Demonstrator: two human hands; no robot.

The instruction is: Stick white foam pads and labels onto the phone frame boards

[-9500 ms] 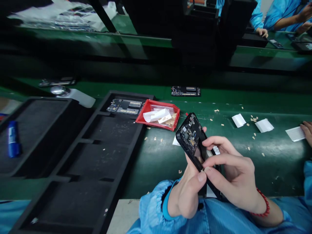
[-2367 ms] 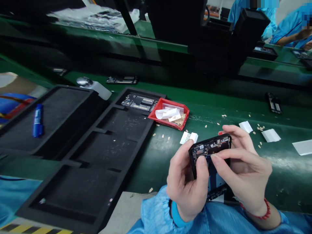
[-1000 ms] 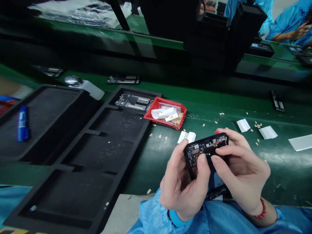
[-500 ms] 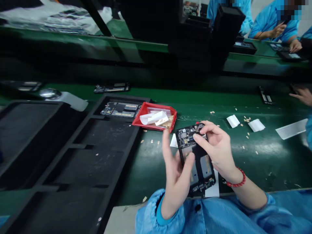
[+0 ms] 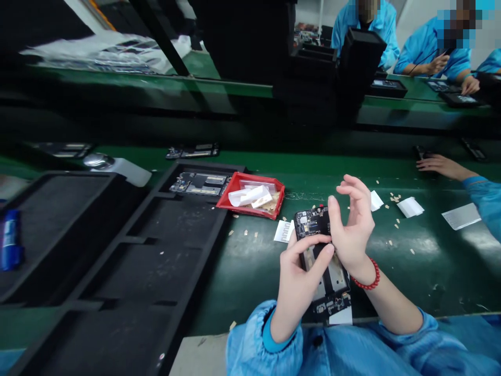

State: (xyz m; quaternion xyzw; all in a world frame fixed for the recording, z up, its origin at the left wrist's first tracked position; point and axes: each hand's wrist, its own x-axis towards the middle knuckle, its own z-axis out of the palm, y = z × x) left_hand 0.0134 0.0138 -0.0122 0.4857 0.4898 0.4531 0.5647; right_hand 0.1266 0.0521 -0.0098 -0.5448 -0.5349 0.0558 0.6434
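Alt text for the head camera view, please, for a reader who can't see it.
A person's left hand grips an opened phone over a green table, while the right hand rests its thumb side on the phone, fingers spread. A red bin and black foam trays lie to the left.

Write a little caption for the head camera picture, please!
Left hand grips an opened phone over the green bench, right hand lifting open-fingered beside it, red bin nearby.
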